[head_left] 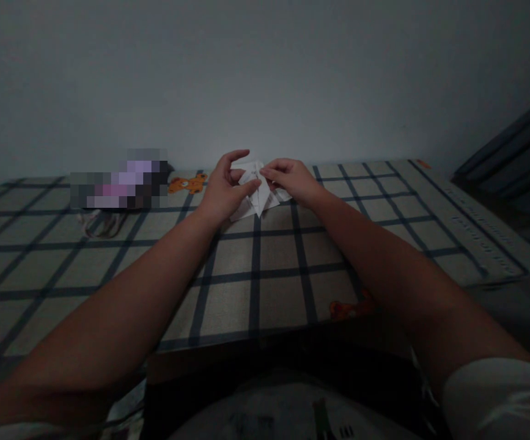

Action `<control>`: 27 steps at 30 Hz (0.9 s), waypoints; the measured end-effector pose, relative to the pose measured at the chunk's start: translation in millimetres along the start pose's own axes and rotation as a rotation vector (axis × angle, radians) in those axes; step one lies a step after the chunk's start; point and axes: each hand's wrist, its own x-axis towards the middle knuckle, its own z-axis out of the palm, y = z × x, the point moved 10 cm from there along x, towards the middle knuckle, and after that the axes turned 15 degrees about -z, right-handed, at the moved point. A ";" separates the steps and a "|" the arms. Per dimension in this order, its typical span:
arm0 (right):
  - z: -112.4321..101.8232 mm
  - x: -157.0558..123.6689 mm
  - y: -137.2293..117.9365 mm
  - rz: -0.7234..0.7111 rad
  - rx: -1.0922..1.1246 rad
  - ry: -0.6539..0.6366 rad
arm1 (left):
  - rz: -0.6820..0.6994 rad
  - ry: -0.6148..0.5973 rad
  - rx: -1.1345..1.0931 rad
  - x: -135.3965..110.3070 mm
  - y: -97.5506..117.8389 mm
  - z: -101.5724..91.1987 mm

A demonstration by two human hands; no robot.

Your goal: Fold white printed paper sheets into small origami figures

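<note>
- While both hands meet over the folded white paper [261,197] at the far middle of the checked cloth surface [255,275], we judge the fold to be mid-way: a crease near the paper's top is being pinched.
- The left hand [225,190] lays its thumb across the paper and seems to nip it against the lower fingers, so its grip is narrow and holds the sheet; the forefinger lifts clear above.
- The right hand [293,180] curls its fingertips onto the paper's upper edge, a closed grip on the same sheet.
- The paper's lower point touches the cloth, while its top is raised between the hands.
- In our judgement, a next crease calls for one hand to steady the sheet while the other presses along the line, edges matched first.
- Dim light hides the paper's layers, so we cannot tell its figure.
- A blurred patch [118,181] covers something to the left, beside an orange bear print [187,183]; a looped cord-like thing [101,222] below it is hard to make out.
</note>
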 end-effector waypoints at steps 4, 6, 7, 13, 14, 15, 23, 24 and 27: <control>-0.1 0.6 -10.1 -0.048 -0.152 -0.001 | -0.007 -0.004 0.030 1.3 -3.8 0.2; 0.7 1.3 -14.9 -0.089 -0.190 0.012 | -0.003 -0.004 0.041 2.9 -5.8 -0.7; 1.0 1.4 -15.7 -0.098 -0.188 0.018 | 0.004 -0.004 0.043 4.0 -6.5 -1.4; 4.5 -1.3 -1.6 0.003 -0.093 -0.058 | 0.013 0.023 0.003 5.8 -9.1 -7.5; 3.9 -1.3 -1.2 0.004 -0.098 -0.064 | -0.005 0.027 -0.015 4.8 -9.5 -7.6; 3.2 -1.0 -1.9 -0.005 -0.112 -0.064 | -0.028 0.031 -0.035 3.6 -10.1 -7.3; 0.2 2.2 -24.4 -0.202 -0.312 -0.019 | -0.003 0.113 -0.019 -5.4 0.9 -11.0; 0.6 1.8 -25.1 -0.207 -0.305 -0.022 | 0.023 0.122 0.018 -7.0 4.5 -10.9; -0.3 0.3 -30.5 -0.229 -0.304 -0.016 | 0.120 0.149 0.114 -13.0 17.9 -9.9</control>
